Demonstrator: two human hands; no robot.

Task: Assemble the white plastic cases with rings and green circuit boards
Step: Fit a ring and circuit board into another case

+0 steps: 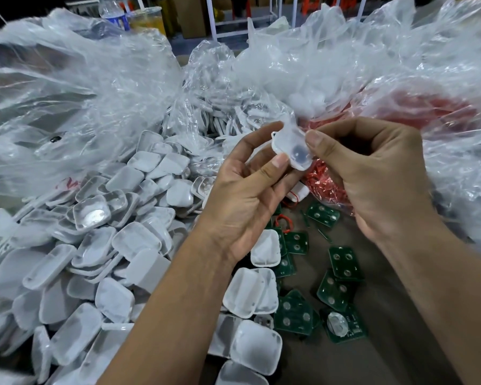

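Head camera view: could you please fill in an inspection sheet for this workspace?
Surface: brown table, bare near the right forearm.
Job's things: held white case, a dark spot showing through it; heap of white cases; loose green circuit boards; red rings in a clear bag.
Clutter: clear plastic bags piled behind.
Grips: left hand and right hand both pinch the held case.
Cables: nothing seen.
Surroundings: water bottle, cup of yellow drink, white frame.
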